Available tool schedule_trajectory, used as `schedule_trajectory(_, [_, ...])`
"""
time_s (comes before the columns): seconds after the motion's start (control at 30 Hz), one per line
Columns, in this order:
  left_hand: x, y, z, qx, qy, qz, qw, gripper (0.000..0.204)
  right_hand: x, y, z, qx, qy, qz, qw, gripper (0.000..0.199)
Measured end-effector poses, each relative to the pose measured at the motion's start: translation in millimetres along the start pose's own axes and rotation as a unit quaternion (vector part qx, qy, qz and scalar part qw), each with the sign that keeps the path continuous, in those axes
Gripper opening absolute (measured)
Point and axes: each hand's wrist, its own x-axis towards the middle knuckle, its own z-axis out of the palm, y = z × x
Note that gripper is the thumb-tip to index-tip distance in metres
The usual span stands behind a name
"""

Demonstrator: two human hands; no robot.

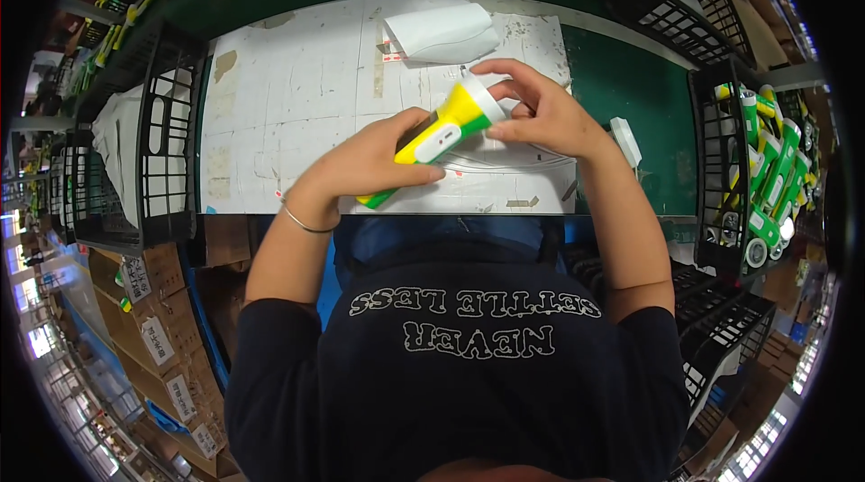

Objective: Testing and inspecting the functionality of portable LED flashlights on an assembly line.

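Note:
A yellow and green flashlight [459, 108] with a white head is held up over the worktable, tilted with its head toward the far right. My left hand [369, 156] is wrapped round its body, thumb on the far side and fingers on the near side. A light grey switch panel on the body faces up. At the white head, the curled fingers and thumb of my right hand [551, 117] grip the rim; its front face is turned away from view. Below my right hand, a thin white cable [505, 163] lies on the table.
A white sheet [441, 31] lies at the far side of the white board [279, 104]. Near my right forearm sits a white block [625, 142]. Black crates stand on both sides; the right crate [712, 167] holds several flashlights [775, 171], the left crate [171, 135] white sheets.

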Motion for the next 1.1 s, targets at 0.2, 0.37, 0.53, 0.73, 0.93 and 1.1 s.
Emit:
schedule_trajectory(0.2, [11, -10, 16, -0.256, 0.063, -0.035, 0.964, 0.060, 39, 50, 37, -0.470, 0.231, 0.052, 0.850, 0.025])
schedule_trajectory(0.37, [18, -23, 16, -0.121, 0.194, -0.008, 0.974, 0.060, 32, 59, 20, -0.342, 0.219, -0.047, 0.913, 0.018])
schedule_trajectory(0.53, [25, -23, 24, -0.148, 0.195, -0.009, 0.970, 0.061, 7, 28, 29, -0.024, 0.136, -0.008, 0.990, 0.012])
schedule_trajectory(0.73, [30, -10, 29, -0.145, 0.188, 0.020, 0.971, 0.061, 1, 20, 31, -0.146, 0.195, -0.030, 0.969, 0.015])
schedule_trajectory(0.93, [32, 4, 36, 0.126, 0.330, 0.075, 0.933, 0.058, 3, 25, 32, -0.114, 0.212, -0.013, 0.970, 0.016])
schedule_trajectory(1.1, [32, 5, 38, 0.167, 0.347, 0.084, 0.919, 0.058, 4, 35, 31, -0.040, 0.207, -0.005, 0.977, 0.016])
